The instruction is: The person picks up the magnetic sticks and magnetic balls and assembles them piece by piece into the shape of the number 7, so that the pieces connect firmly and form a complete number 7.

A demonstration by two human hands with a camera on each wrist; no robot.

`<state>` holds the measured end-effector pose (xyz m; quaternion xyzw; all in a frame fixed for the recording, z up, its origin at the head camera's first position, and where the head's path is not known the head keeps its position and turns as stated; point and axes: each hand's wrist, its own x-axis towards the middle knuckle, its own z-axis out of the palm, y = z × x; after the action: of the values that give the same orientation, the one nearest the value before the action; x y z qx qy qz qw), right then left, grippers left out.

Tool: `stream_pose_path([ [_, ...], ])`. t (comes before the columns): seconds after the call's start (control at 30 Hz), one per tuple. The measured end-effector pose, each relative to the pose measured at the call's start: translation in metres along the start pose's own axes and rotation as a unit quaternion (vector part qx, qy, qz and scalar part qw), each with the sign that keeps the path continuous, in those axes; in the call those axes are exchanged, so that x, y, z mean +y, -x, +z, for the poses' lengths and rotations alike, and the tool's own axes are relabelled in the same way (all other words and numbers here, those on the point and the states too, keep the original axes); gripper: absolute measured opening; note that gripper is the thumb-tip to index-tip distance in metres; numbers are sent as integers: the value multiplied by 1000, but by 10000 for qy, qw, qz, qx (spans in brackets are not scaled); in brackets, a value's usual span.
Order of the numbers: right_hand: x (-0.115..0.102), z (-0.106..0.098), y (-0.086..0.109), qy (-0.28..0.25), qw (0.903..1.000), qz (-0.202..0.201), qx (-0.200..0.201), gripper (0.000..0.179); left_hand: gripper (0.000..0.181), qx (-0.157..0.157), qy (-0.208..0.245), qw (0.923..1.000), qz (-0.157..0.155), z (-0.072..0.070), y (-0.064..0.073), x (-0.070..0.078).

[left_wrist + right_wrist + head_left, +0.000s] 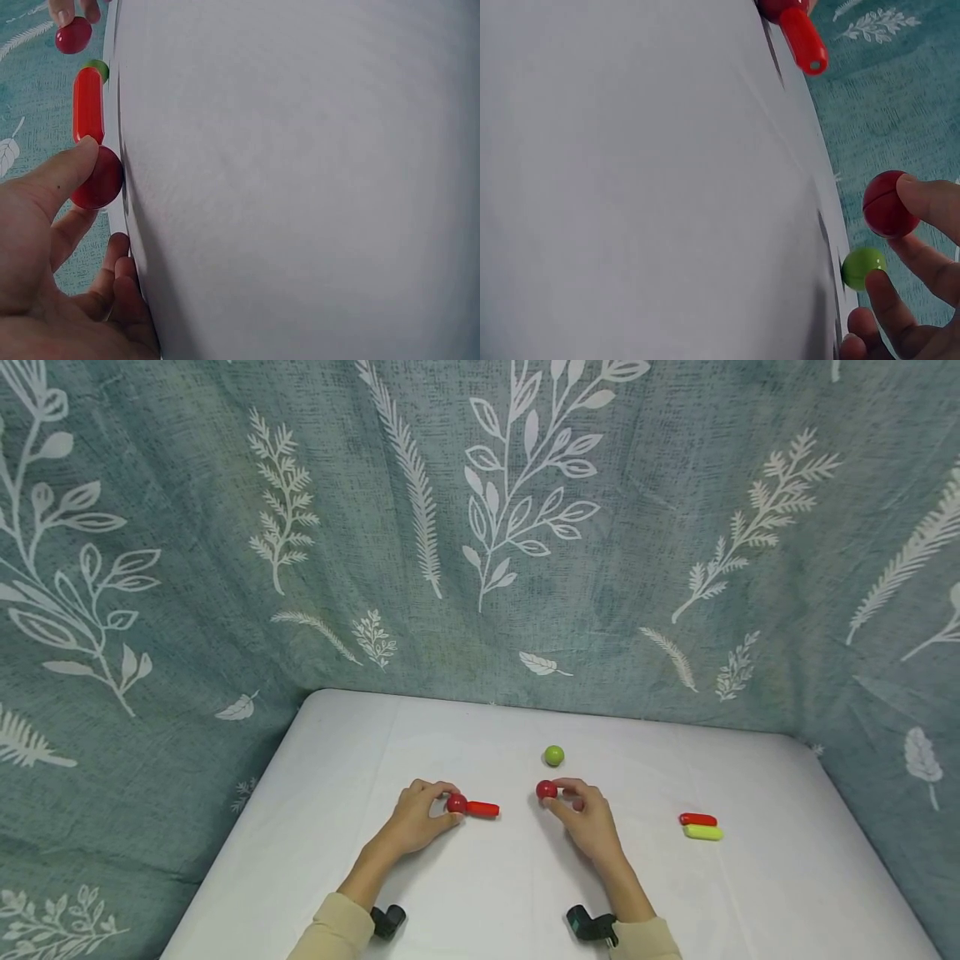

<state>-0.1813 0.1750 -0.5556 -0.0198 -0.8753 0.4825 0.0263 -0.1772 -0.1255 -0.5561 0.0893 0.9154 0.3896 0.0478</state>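
Note:
My left hand (pixel 417 818) pinches a glossy dark red ball (pixel 457 803) between thumb and fingertips, close over the white table. A bright red round-ended stick (pixel 482 809) extends right from the ball, its near end right at the ball's side; the right wrist view shows a small hole in the tip of this red stick (pixel 805 43). To the right, my right hand (pixel 590 822) holds a second dark red ball (pixel 547 789) between thumb and fingers. A seam runs round that second ball (pixel 889 204). Beyond it sits a green ball (pixel 554 755).
Another red stick (pixel 698 819) and a yellow-green stick (pixel 703 832) lie side by side on the right of the white table (pixel 465 893). A teal leaf-patterned curtain (pixel 450 527) stands behind the table's far edge and along its sides.

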Motion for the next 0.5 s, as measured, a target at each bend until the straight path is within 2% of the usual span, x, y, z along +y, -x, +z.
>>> stream_pose_path([
  [0.5, -10, 22, 14, 3, 9987, -392, -313, 29, 37, -2, 0, 10000, -4, -1, 1, 3],
])
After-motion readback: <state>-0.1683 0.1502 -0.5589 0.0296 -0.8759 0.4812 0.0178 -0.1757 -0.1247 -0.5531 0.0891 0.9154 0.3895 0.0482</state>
